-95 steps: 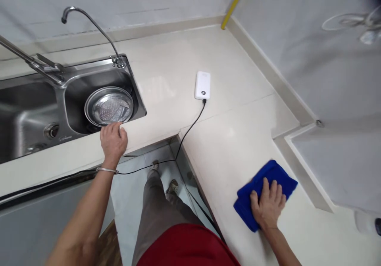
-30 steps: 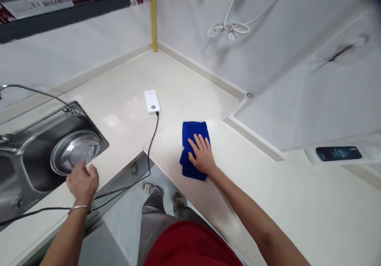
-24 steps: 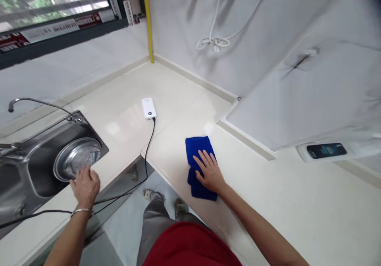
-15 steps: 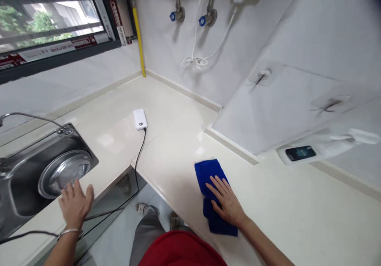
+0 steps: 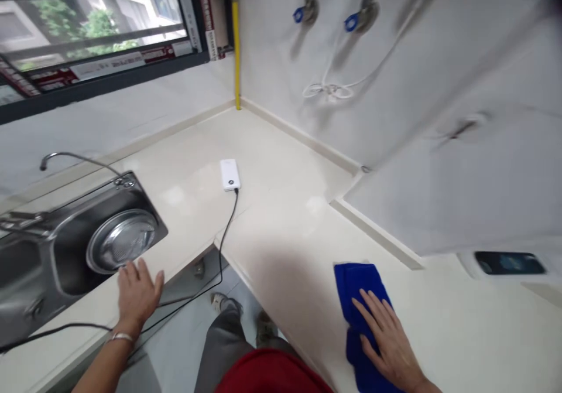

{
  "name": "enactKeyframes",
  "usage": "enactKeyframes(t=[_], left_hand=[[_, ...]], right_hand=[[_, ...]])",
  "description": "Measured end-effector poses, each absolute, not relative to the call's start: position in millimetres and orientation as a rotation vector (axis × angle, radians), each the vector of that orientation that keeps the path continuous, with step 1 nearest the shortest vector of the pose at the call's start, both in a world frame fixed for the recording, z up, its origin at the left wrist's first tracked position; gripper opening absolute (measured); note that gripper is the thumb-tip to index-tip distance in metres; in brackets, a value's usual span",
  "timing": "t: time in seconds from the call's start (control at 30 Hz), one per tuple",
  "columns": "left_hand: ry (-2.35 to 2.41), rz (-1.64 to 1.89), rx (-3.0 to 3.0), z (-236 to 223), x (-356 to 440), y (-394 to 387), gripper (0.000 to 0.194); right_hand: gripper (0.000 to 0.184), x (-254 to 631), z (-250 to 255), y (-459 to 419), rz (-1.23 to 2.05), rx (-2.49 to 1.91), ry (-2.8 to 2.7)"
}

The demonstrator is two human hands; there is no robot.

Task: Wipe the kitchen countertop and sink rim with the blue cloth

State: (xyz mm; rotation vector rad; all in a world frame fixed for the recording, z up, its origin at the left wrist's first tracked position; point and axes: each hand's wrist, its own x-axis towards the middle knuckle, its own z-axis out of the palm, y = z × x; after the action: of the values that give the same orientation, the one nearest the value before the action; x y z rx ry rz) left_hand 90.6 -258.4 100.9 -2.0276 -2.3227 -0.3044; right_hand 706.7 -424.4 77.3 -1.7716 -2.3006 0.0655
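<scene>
My right hand (image 5: 389, 340) lies flat on a folded dark blue cloth (image 5: 357, 287), its fingers stretched out. The cloth rests on the cream countertop (image 5: 281, 223), and its lower end partly runs under my palm. My left hand (image 5: 138, 293) is at the front edge of the counter beside the sink (image 5: 147, 191), fingers spread and holding nothing. A round metal lid or pan (image 5: 120, 241) sits in the sink basin, just beyond my left fingertips.
A white power bank (image 5: 230, 174) with a black cable (image 5: 223, 252) lies near the counter's corner. The cable hangs past the edge and runs by my left wrist. A phone (image 5: 509, 263) is at the right wall. A faucet (image 5: 83, 159) and a yellow pipe (image 5: 237, 53) stand behind.
The camera view has turned left, so everything appears further right. My right hand and the blue cloth have slid slightly together to the right. My left hand stays by the sink.
</scene>
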Motion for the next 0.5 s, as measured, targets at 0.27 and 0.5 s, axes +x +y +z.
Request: enactKeyframes(t=[0.27,0.5], left_hand=[[-2.274,-0.362,-2.109,87.5,65.1,-265.5,0.093],[-2.496,-0.505,-1.925,93.0,64.6,-258.6,0.073]], right_hand=[[0.081,675.2,74.9,-338.6,0.023,-1.743,-2.302],[0.072,630.6,74.4,-242.4,-0.077,-1.683,-2.373]])
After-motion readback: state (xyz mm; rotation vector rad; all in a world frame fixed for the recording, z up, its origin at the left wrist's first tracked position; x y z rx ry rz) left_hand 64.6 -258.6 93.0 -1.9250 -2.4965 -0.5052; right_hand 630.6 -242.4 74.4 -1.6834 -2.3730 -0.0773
